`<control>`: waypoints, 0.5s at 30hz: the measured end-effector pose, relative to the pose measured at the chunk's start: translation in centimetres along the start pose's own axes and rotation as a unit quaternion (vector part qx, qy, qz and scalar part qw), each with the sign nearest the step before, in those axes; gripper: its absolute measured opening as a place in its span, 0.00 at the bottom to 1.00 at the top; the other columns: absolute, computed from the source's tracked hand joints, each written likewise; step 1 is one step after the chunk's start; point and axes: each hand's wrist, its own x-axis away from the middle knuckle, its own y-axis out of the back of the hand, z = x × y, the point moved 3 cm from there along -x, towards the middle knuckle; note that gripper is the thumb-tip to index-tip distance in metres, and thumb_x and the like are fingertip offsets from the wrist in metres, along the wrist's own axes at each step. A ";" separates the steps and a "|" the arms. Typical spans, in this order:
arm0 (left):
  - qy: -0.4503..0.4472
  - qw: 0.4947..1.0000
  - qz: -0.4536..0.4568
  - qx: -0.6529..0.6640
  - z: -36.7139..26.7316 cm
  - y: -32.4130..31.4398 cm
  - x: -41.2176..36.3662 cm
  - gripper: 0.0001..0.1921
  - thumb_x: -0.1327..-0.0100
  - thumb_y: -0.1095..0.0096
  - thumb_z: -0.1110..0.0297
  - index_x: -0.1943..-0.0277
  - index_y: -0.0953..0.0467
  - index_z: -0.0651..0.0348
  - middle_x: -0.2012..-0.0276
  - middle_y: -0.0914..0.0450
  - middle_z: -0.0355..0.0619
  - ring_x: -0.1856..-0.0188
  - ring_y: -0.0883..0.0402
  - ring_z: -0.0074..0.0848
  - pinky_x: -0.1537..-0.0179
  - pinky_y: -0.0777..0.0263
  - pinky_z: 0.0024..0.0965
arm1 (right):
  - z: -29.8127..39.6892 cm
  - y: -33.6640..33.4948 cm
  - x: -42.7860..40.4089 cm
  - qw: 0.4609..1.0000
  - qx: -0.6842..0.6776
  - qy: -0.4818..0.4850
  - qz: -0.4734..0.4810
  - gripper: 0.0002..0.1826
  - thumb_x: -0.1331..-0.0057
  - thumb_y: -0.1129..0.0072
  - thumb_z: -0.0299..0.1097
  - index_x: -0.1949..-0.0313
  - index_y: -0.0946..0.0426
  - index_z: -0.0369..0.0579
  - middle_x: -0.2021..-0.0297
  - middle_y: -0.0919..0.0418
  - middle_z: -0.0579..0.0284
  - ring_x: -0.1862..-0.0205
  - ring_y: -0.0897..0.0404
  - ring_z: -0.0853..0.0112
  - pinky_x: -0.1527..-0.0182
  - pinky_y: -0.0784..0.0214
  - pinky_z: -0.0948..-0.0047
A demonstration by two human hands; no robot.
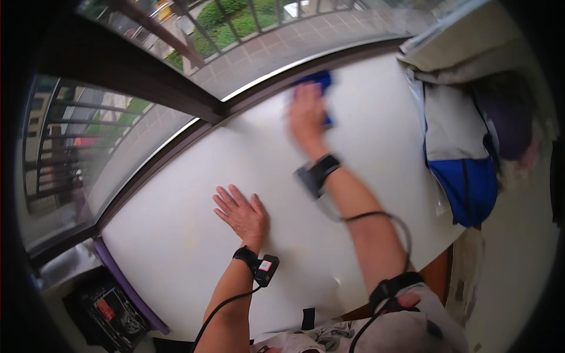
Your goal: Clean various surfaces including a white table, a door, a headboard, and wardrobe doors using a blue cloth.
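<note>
A blue cloth [328,82] lies under my right hand [307,114], which presses it on the white tabletop [282,176] close to the dark window frame. That hand is blurred, and its palm side is hidden. My left hand [242,216] rests palm down on the same surface, nearer to me and to the left, with its fingers apart and nothing in it. Each wrist wears a black strap with a small device and a cable.
Along the far and left edges runs the window frame [353,55]. A blue and grey fabric item [461,176] hangs over the right edge. At lower left are a purple roll-like edge [128,287] and a black printed package [112,311].
</note>
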 end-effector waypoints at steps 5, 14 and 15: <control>-0.007 0.998 -0.035 -0.042 4.3 -2.8 -0.3 0.34 0.38 0.58 0.51 0.33 0.52 0.60 0.32 0.59 0.57 0.31 0.63 0.50 0.36 0.67 0.55 | 18.5 4.8 9.6 0.922 -0.265 0.258 0.110 0.20 0.43 0.56 0.35 0.50 0.28 0.52 0.43 0.34 0.57 0.38 0.40 0.61 0.37 0.54 0.53; 0.007 1.000 0.004 -0.010 -1.8 -0.5 -0.2 0.32 0.34 0.64 0.50 0.35 0.50 0.65 0.33 0.56 0.59 0.31 0.61 0.51 0.36 0.66 0.54 | -13.2 7.8 6.1 0.992 0.030 -0.083 -0.090 0.24 0.37 0.57 0.41 0.44 0.36 0.44 0.40 0.39 0.49 0.38 0.44 0.53 0.43 0.54 0.42; 0.000 1.000 0.015 -0.012 -1.8 -0.7 -0.1 0.32 0.34 0.64 0.50 0.35 0.50 0.65 0.33 0.56 0.59 0.31 0.61 0.51 0.36 0.66 0.54 | -15.2 8.9 8.8 0.991 0.042 -0.102 -0.081 0.24 0.38 0.55 0.41 0.44 0.36 0.44 0.41 0.39 0.48 0.38 0.43 0.53 0.43 0.53 0.42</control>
